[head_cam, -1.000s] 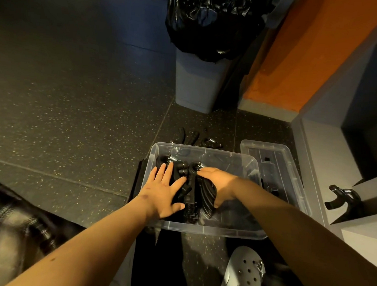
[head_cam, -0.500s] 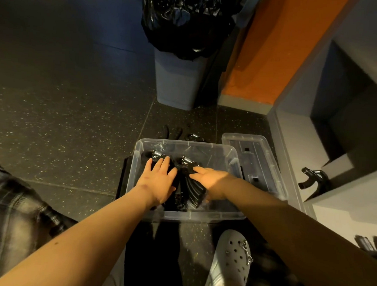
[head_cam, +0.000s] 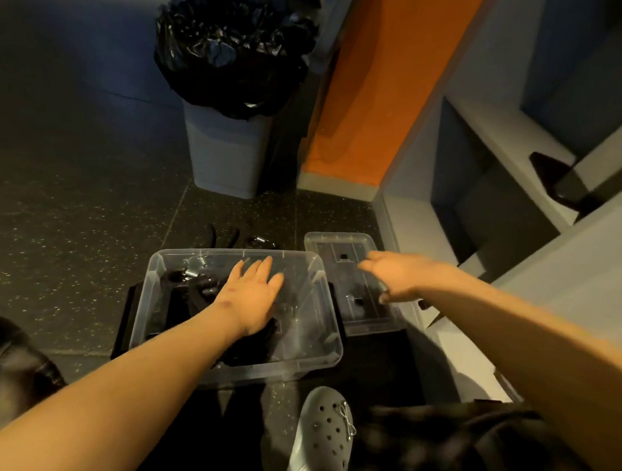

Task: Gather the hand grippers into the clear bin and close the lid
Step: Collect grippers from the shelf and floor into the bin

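Observation:
The clear bin (head_cam: 318,351) stands open on the dark floor in front of me. Several black hand grippers (head_cam: 195,283) lie inside it, mostly on its left side. My left hand (head_cam: 252,293) lies flat inside the bin with straight fingers, pressing on the grippers. My right hand (head_cam: 397,272) is open, fingers spread, hovering over the clear lid (head_cam: 341,247), which lies flat on the floor right of the bin. One more black hand gripper (head_cam: 230,236) lies on the floor just behind the bin.
A grey trash can (head_cam: 227,159) with a black bag stands behind the bin. An orange wall panel (head_cam: 378,94) and grey shelving (head_cam: 484,194) rise on the right. A grey clog (head_cam: 320,441) sits below the bin.
My right hand left the grippers in the bin and swung right over the lid. My left hand shifted toward the bin's middle. The camera tilted up.

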